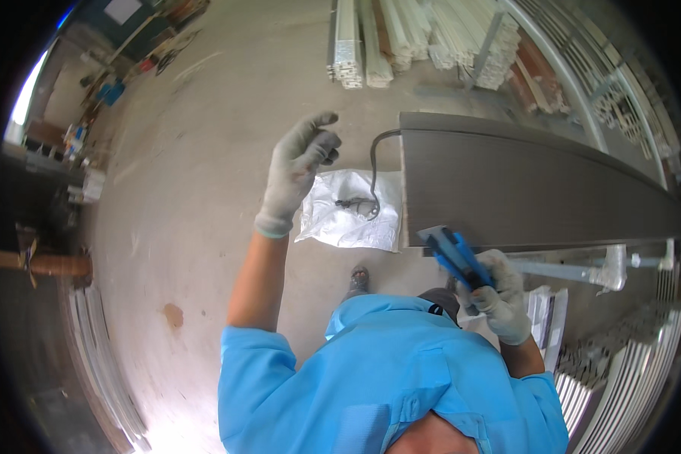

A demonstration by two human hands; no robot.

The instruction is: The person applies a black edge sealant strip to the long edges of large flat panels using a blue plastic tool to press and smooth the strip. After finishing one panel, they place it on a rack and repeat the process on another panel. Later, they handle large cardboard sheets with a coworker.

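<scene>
Holding blue tool (460, 262), R hand (498, 296); L hand (301, 163) empty, loose. Prob. light, stiff; best held here, grey end (430, 234) fwd.

Left hand (301, 157) raised, half-curled; right hand (505, 293) gripping

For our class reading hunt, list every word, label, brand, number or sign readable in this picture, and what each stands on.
None can be read.
Blue tool in the right hand: no legible marking.
Long dark panel: no legible marking.
Crumpled white sheet: no legible marking.
Pale rectangle, upper left: too small and blurred to tell.
</scene>
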